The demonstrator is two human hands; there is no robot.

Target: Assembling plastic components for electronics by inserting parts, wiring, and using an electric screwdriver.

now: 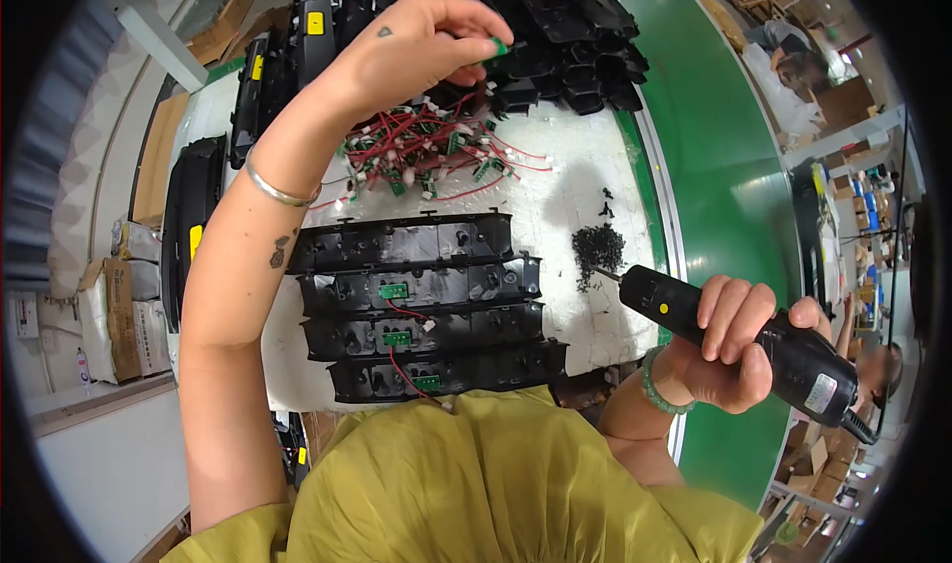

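Note:
My left hand (436, 42) reaches across to the far side, its thumb and fingers pinched on a small green circuit board (499, 45). Below it lies a tangled heap of green circuit boards with red wires (421, 146). My right hand (736, 337) is wrapped round a black electric screwdriver (659, 300). The bit points left into a pile of small black screws (598, 248). In front of me several long black plastic housings (456, 277) lie in rows. Three of them carry a green board (394, 291) with a red wire; the farthest housing (446, 238) shows none.
Stacked black plastic parts (565, 37) stand at the back, and more black housings (193, 226) lie along the left side. A green surface (729, 196) runs along the right of the white worktop (595, 335). Cardboard boxes (119, 315) stand at the far left.

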